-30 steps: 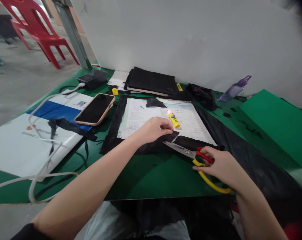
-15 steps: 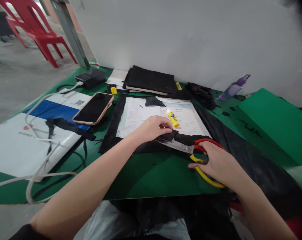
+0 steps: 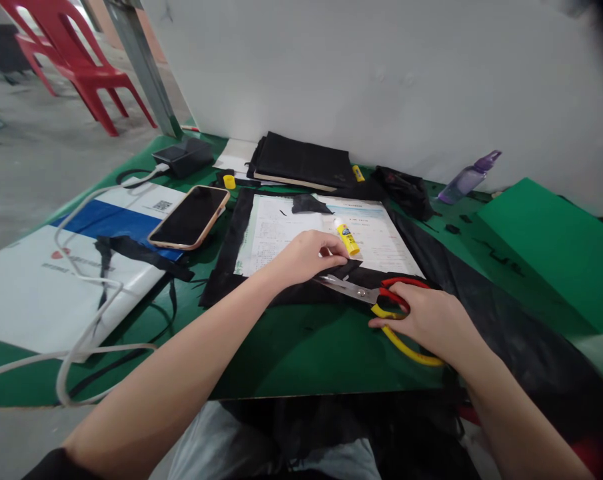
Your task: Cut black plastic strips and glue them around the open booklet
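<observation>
My right hand point(image 3: 428, 320) is wrapped round the handles of a pair of scissors point(image 3: 354, 289), one handle red and one yellow. The blades point left, under the fingers of my left hand point(image 3: 315, 257). Between its fingertips my left hand pinches a flap of black fabric point(image 3: 350, 268) at the near edge of an open book point(image 3: 268, 227) with black fabric around its borders. A yellow glue stick point(image 3: 348, 238) without its cap lies on the printed page, just beyond my left fingers. A loose black scrap point(image 3: 311, 204) rests higher on the pages.
On the left are a phone point(image 3: 190, 217), a white-and-blue bag point(image 3: 31, 280) with a white cable, and a black charger box point(image 3: 184, 157). Behind stand a black-covered book point(image 3: 304, 160), a yellow cap point(image 3: 229, 181) and a purple bottle point(image 3: 468, 179). A green board point(image 3: 561, 247) and black fabric point(image 3: 481, 307) lie right.
My right hand and the scissors have moved slightly left and the scissor handles are closer together. My left hand keeps its pinch on the black fabric.
</observation>
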`<state>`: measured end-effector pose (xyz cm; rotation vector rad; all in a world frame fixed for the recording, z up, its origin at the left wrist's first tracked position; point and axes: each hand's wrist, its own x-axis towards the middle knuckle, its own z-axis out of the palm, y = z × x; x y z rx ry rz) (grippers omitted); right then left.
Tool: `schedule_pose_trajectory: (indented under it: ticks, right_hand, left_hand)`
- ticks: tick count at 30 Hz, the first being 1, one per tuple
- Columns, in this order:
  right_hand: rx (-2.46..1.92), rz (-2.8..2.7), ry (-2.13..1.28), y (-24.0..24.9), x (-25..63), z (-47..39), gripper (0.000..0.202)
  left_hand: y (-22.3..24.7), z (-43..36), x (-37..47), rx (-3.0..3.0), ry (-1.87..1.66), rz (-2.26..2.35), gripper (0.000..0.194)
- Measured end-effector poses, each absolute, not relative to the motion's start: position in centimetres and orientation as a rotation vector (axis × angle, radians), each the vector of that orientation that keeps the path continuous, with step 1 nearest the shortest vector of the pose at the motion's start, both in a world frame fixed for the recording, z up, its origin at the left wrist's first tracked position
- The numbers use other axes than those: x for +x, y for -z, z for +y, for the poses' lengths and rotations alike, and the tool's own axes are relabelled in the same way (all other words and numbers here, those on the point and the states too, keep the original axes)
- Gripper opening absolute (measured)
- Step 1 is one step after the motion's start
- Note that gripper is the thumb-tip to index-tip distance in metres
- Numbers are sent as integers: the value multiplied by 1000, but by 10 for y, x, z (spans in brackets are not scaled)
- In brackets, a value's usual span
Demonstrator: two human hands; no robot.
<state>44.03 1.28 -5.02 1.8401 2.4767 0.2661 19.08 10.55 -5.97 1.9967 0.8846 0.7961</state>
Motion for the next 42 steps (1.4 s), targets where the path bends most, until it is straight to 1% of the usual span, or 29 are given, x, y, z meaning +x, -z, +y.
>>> schedule_pose_trajectory:
  ticks: [4, 9, 16, 22, 25, 28, 31, 33, 37, 42]
  right_hand:
    - [1805, 2465, -313, 49, 443, 14, 60]
    - [1833, 2539, -100, 46, 442, 14, 49]
    - [1884, 2528, 74, 43, 440, 15, 57]
    - [1919, 2521, 266, 40, 434, 18, 54]
    - [1896, 2507, 301, 36, 428, 21, 56]
    - [1853, 2504, 223, 34, 424, 24, 50]
    - [1832, 2487, 36, 36, 424, 28, 45]
    - [1823, 2482, -82, 38, 425, 29, 44]
    - [1794, 2528, -212, 43, 429, 29, 45]
    - [1797, 2518, -267, 45, 433, 27, 46]
  left_hand:
    - [53, 103, 190, 1986, -814, 909, 12]
    - [49, 102, 189, 1984, -812, 912, 11]
    - [50, 104, 184, 1973, -811, 908, 10]
    - [52, 104, 185, 1972, -821, 889, 12]
    - [54, 104, 186, 1975, -822, 881, 12]
    - [54, 104, 186, 1971, -828, 874, 11]
    - [54, 105, 186, 1959, -842, 866, 12]
    - [52, 104, 186, 1947, -853, 867, 12]
    - [48, 103, 185, 1921, -879, 889, 12]
    - [42, 103, 183, 1893, -921, 928, 12]
